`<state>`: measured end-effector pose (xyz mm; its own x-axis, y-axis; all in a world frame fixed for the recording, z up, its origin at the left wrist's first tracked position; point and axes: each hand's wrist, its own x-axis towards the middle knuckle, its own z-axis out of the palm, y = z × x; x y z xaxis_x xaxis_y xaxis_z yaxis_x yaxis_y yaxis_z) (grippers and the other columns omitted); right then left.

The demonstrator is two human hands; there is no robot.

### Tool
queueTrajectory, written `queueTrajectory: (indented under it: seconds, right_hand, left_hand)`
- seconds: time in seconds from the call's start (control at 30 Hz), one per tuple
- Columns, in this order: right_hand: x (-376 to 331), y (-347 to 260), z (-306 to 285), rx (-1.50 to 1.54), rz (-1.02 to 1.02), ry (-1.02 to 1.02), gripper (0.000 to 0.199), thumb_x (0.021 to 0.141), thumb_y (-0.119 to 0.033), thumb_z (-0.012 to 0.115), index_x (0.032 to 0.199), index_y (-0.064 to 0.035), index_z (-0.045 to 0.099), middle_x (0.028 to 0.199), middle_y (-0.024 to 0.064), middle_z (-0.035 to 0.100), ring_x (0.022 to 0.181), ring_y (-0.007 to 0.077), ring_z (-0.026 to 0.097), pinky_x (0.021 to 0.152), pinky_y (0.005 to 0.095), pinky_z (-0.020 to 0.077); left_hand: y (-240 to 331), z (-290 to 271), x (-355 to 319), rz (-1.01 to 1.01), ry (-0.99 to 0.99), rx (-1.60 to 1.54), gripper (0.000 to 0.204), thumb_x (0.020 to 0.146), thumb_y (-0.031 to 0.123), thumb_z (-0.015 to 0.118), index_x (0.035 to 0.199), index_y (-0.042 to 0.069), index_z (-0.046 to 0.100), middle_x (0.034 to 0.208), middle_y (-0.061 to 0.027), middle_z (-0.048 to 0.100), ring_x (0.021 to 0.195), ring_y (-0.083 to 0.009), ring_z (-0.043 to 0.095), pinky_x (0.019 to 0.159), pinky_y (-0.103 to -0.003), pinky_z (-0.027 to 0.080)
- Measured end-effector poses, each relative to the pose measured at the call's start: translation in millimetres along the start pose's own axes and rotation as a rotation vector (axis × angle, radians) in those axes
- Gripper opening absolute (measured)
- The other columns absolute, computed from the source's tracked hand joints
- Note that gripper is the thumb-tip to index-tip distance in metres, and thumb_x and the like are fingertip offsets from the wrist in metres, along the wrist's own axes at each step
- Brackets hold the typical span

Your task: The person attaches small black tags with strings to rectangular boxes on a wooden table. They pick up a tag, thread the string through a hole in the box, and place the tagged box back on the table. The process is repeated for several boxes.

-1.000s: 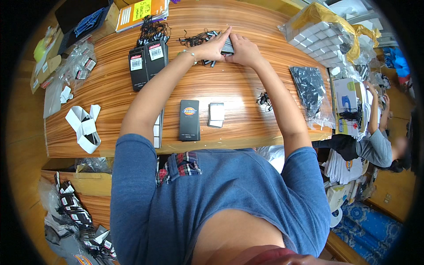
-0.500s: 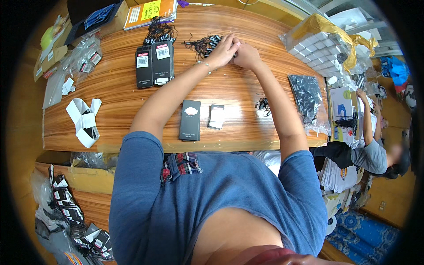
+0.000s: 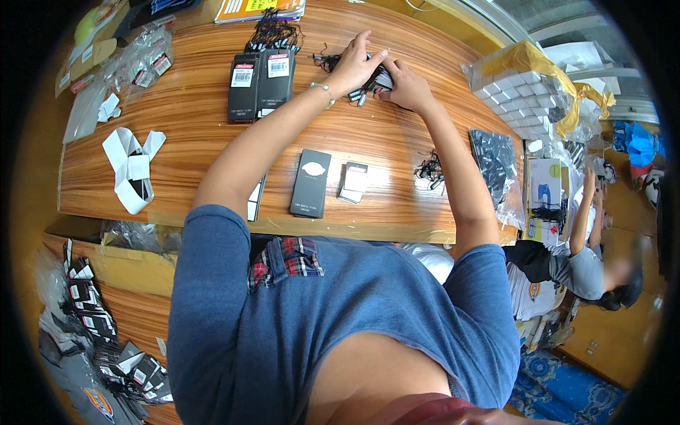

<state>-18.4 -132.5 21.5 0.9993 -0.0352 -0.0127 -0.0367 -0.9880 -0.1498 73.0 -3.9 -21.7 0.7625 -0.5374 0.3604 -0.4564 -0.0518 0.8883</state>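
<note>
At the far middle of the table lies a bundle of black hang-tag strings [image 3: 382, 81] with small grey plastic ends. My left hand [image 3: 356, 69] reaches over its left part, thumb and forefinger stretched apart; its other fingers are partly hidden. From the right, my right hand [image 3: 409, 86] curls its fingers round the bundle's edge. Left of my hands, two stacks of dark hang tags [image 3: 261, 85] with white barcode stickers lie side by side, black cords fanning from their tops. Nearer me are a single stack of dark tags [image 3: 309, 183] and a small stack of white-faced cards [image 3: 353, 183].
Loose black strings [image 3: 429, 170] lie by my right forearm. Beyond are a bag of black pieces [image 3: 492, 159] and a plastic-wrapped block of white boxes [image 3: 513, 88]. A folded white strip [image 3: 131, 170] sits at left. Another person [image 3: 577, 265] works at the right.
My hands have drawn apart a little, exposing the bundle's grey ends between them. The left thumb and forefinger have spread. The whole view has shifted slightly, showing more tags beside my left upper arm.
</note>
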Motion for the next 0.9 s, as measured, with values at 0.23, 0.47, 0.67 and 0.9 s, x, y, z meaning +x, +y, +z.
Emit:
queueTrajectory:
  seconds: [0.23,0.47,0.67,0.9]
  right_hand:
    - [-0.7,-5.0,0.1,-0.019,-0.035,-0.006,0.055,0.068,-0.034,0.066,0.118,-0.0206,0.045,0.103,0.0141,0.053,0.093,0.034,0.056,0.076,0.043,0.0471]
    - [8.6,27.1,-9.9,0.538,0.011,-0.085,0.053,0.07,-0.036,0.067,0.113,-0.013,0.048,0.087,0.0101,0.058,0.08,0.0221,0.059,0.067,0.0337,0.0487]
    - [0.3,34.5,-90.9,0.757,0.4,-0.652,0.046,0.072,-0.034,0.068,0.107,-0.0098,0.051,0.086,0.0021,0.056,0.073,0.0094,0.052,0.061,0.0212,0.0435]
    - [-4.9,33.3,-138.9,0.51,0.253,-0.888,0.052,0.071,-0.035,0.069,0.112,-0.0081,0.052,0.092,0.0053,0.06,0.075,0.0094,0.057,0.064,0.0208,0.0465]
  left_hand:
    - [-8.6,-7.7,-0.5,-0.085,0.099,-0.15,0.064,0.078,0.024,0.062,0.127,-0.002,0.029,0.112,-0.02,0.05,0.101,-0.0287,0.05,0.085,-0.034,0.042]
    - [3.1,-18.1,1.3,-0.065,0.003,-0.326,0.058,0.079,0.027,0.063,0.122,-0.001,0.037,0.11,-0.0176,0.052,0.1,-0.025,0.052,0.085,-0.032,0.043]
    - [29.5,-22.7,-3.5,0.084,-0.124,-0.326,0.045,0.083,0.036,0.059,0.109,0.0,0.052,0.104,-0.0138,0.056,0.1,-0.0204,0.053,0.085,-0.03,0.043]
    - [52.9,2.7,-11.0,0.276,-0.42,-0.317,0.052,0.081,0.042,0.061,0.115,0.005,0.046,0.113,-0.0108,0.052,0.108,-0.0208,0.049,0.092,-0.033,0.04]
